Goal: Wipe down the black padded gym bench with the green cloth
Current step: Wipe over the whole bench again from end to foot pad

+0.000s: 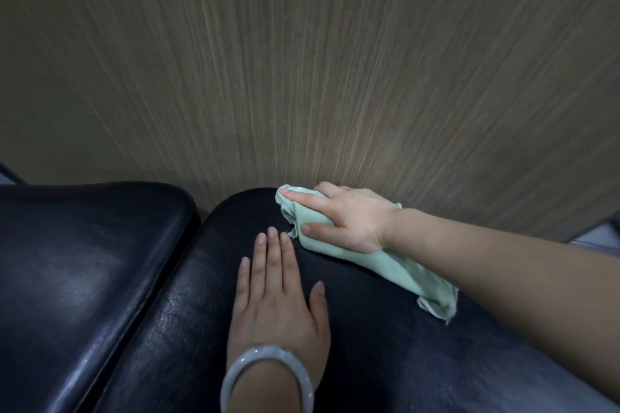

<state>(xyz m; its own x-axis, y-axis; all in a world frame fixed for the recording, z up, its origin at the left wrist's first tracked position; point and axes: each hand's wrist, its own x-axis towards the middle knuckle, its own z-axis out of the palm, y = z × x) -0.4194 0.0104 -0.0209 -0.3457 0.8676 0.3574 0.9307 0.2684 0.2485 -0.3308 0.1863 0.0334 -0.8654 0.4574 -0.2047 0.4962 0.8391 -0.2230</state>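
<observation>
The black padded gym bench [385,345] fills the lower half of the view, its top a dark, grained, leather-like vinyl with fine creases and a soft sheen, its far end rounded where it meets the wall. Just beside it on the left lies a second black pad [84,261], smoother and glossier, with a rounded corner and a stitched seam along its near edge; a narrow dark gap parts the two.

The green cloth [389,266] lies on the far right part of the bench top, a pale mint, thin, soft fabric, bunched and wrinkled, with frayed edges at its trailing end, which stretches toward the near right under the forearm. The right hand [345,218] grips the cloth's bunched far end, fingers laid over it and thumb curled round its near side, pressing it onto the padding close to the wall.

The left hand [280,292] rests flat on the bench top, palm down, fingers straight and close together, thumb spread to the right, holding nothing. Its fingertips lie just beside the cloth's edge; whether they touch it cannot be told. The two hands are apart, the left nearer the camera. Round the left wrist sits a smooth, pale grey-white, translucent bangle [266,375], round in section.

Behind the bench rises a wall panel [302,60] of brown wood-grain laminate with fine vertical streaks. At the far right edge, a sliver of pale floor [604,238] shows.
</observation>
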